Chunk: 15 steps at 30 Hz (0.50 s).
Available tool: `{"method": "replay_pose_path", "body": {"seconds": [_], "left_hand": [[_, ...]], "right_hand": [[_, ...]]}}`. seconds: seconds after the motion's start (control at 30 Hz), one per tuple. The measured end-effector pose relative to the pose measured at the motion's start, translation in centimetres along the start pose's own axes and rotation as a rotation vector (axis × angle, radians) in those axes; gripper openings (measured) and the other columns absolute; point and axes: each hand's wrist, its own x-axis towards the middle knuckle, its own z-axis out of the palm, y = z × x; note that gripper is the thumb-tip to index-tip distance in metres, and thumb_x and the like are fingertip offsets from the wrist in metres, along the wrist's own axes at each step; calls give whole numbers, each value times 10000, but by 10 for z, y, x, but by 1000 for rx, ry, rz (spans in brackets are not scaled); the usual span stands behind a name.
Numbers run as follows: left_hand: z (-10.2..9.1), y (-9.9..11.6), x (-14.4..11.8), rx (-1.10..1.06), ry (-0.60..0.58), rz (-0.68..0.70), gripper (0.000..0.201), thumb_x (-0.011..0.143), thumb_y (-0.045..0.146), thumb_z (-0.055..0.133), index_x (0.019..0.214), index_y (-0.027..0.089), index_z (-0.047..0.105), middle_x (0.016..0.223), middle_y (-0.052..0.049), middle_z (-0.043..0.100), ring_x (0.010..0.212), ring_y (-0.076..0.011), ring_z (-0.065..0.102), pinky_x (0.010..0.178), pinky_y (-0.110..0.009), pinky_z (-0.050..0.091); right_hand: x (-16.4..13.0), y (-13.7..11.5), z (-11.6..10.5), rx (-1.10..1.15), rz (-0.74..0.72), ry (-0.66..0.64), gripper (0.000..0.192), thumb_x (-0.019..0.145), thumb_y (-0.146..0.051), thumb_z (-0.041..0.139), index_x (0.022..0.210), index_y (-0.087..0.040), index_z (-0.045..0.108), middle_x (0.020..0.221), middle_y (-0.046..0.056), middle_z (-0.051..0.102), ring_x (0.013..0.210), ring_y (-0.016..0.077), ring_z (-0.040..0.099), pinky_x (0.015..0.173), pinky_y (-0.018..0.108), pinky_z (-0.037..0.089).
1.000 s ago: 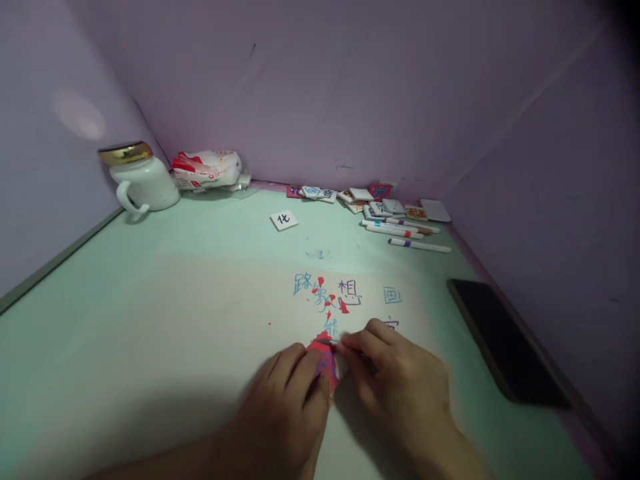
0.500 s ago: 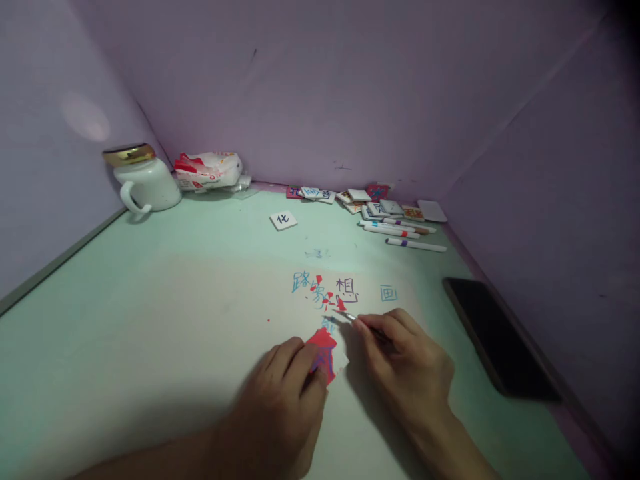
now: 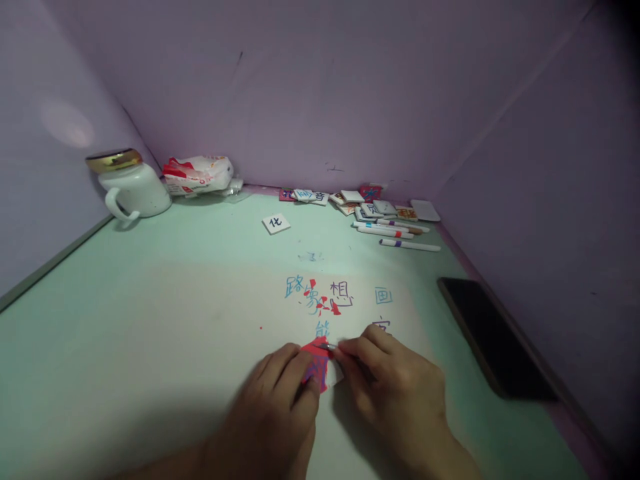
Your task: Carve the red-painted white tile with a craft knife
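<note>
My left hand [image 3: 280,400] grips a small white square tile, its top coated red around a purple character [image 3: 316,371]. Fingers and thumb cover the tile's left part, and a bare white corner [image 3: 336,373] shows at its right. In my right hand [image 3: 395,380] is a slim craft knife [image 3: 328,347], pinched near its metal tip, which lies at the tile's red upper edge. The handle is mostly hidden by the fingers. Beyond the tile, red scraps [image 3: 327,307] are scattered over blue and purple characters written on a large pale sheet [image 3: 200,320].
A phone [image 3: 493,337] lies at the right edge. Several markers [image 3: 410,245] and piled character tiles [image 3: 373,210] sit at the back right, with one separate tile [image 3: 276,223] left of them. A lidded white mug [image 3: 137,190] and a tissue pack [image 3: 197,175] stand back left.
My right hand has brought the knife tip down and left, from beside the red scraps to the tile's upper edge. My left hand keeps its grip. The whole view has shifted slightly.
</note>
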Motion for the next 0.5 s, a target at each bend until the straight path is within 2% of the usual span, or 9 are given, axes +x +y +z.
{"method": "replay_pose_path", "body": {"seconds": [0.23,0.37,0.5], "left_hand": [[-4,0,0,14,-31,21,295,767,25,409,911,49,665,967,-211,677,929,-299,632,745,-453,611],[-3,-2,0,2,-8,38,293,749,25,405,896,50,657,941,-211,673,927,-303,631,730,-450,611],[-5,-2,2,-24,-33,8,248,761,36,410,846,77,639,963,-202,669,931,-296,630,758,-456,603]], "right_hand": [[1,10,9,-69,61,39,276,897,-353,522,713,-248,700,601,-37,596,461,108,549,429,244,275],[4,22,8,-3,198,140,236,880,-375,546,774,-246,713,669,-35,653,513,106,594,459,228,349],[3,23,1,114,303,58,207,850,-387,575,746,-261,701,697,-46,675,551,106,622,498,222,410]]}}
